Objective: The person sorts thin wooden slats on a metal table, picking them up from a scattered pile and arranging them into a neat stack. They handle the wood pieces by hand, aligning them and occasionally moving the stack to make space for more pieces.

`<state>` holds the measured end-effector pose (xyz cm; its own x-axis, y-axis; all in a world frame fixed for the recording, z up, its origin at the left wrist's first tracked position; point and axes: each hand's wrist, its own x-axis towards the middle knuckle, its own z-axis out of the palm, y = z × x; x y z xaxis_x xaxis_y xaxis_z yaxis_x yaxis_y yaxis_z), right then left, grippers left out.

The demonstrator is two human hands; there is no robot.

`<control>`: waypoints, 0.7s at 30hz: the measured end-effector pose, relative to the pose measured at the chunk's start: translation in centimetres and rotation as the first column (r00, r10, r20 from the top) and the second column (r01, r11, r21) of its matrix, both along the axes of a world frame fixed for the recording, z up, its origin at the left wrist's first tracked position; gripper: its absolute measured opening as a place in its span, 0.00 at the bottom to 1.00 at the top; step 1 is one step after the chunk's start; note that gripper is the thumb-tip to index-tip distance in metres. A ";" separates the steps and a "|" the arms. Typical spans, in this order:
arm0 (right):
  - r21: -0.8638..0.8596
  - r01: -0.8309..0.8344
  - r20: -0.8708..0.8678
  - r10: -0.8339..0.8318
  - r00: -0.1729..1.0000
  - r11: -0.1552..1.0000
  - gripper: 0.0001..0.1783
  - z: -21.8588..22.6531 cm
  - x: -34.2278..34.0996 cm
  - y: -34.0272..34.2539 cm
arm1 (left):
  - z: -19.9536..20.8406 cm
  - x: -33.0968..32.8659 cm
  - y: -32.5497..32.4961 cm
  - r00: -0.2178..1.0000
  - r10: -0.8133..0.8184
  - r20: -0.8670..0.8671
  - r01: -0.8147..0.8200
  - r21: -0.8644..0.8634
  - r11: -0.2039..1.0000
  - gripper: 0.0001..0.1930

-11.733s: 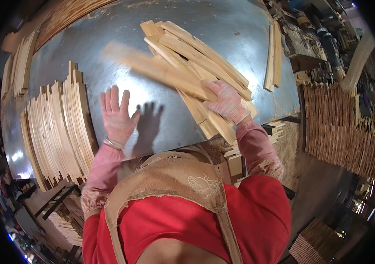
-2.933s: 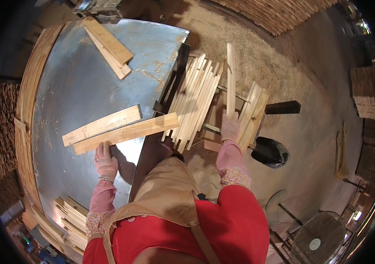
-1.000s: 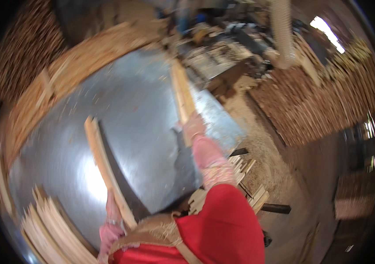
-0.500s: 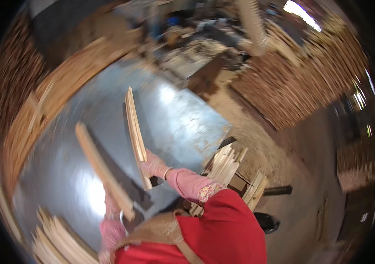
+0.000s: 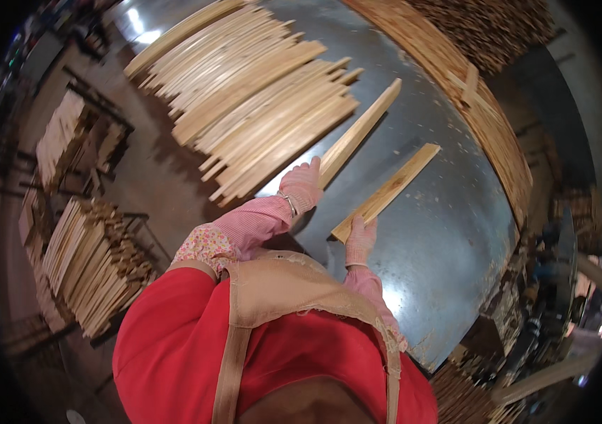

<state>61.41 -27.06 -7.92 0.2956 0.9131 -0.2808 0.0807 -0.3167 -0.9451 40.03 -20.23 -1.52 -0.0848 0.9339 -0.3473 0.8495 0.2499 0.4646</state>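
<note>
Two pale wooden strips are in my gloved hands above a blue-grey metal table [image 5: 449,233]. My left hand [image 5: 302,185] is closed round the near end of a longer strip [image 5: 359,133], which slants away to the far right beside a row of laid-out strips [image 5: 258,106]. Farther right, my right hand [image 5: 361,242] grips a shorter strip [image 5: 394,185] close to its near end. The two strips lie roughly parallel with a gap of table between them. Part of the left-hand fingers is hidden behind the hand.
A long curved wooden board [image 5: 456,78] borders the far right edge of the table, with a small wooden piece [image 5: 469,86] on it. Stacked strips [image 5: 92,265] stand on a rack at left, off the table. A brown timber pile [image 5: 491,28] rises beyond the board.
The view has swung to the left, bringing the row of strips into sight. Both hands still hold wood; the pieces now lie lower, nearer the tabletop.
</note>
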 end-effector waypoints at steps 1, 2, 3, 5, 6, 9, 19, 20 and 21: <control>-0.105 -0.078 0.135 0.092 0.987 0.991 0.32 1.5 -2.2 -0.2 | -1.1 -1.9 -1.4 0.995 -0.042 -0.095 0.042 0.006 0.999 0.33; -0.205 -0.135 0.263 0.187 0.947 0.969 0.35 2.4 -4.7 0.4 | -1.5 -4.1 -2.3 0.978 -0.091 -0.187 0.095 0.013 0.995 0.34; -0.249 -0.218 0.325 0.293 0.899 0.944 0.37 1.7 -7.0 1.0 | -1.6 -6.0 -3.1 0.976 -0.141 -0.163 0.139 -0.026 0.990 0.31; -0.346 -0.357 0.418 0.483 0.770 0.868 0.40 -0.3 -11.5 2.3 | 0.8 -10.0 -5.1 0.990 -0.143 -0.018 0.144 0.087 0.986 0.30; -0.236 -0.506 0.295 0.558 0.776 0.829 0.45 0.1 -14.1 2.5 | 1.8 -12.1 -6.2 0.989 -0.139 0.053 0.131 0.137 0.982 0.30; -0.223 -0.393 0.515 0.450 0.729 0.892 0.54 -3.8 -17.6 2.0 | -0.6 -19.6 -6.4 0.979 0.044 -0.198 0.004 0.234 0.972 0.36; -0.190 -0.339 0.264 0.380 0.887 0.922 0.58 -3.7 -16.8 3.8 | 0.6 -32.8 1.2 0.949 0.114 -0.294 -0.088 0.101 0.991 0.48; -0.175 -0.311 0.233 0.347 0.909 0.934 0.57 -3.8 -16.6 3.9 | -0.8 -33.1 1.5 0.956 0.094 -0.280 -0.063 0.118 0.991 0.47; -0.154 -0.280 0.170 0.305 0.937 0.947 0.56 -4.1 -16.6 4.4 | -1.5 -33.0 1.6 0.947 0.118 -0.297 -0.068 0.174 0.982 0.45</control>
<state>44.76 -22.64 -11.99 0.0798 0.9280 -0.3639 0.3612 -0.3672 -0.8572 7.04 -18.60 -3.03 -0.2520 0.9578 -0.1384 0.9332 0.2784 0.2270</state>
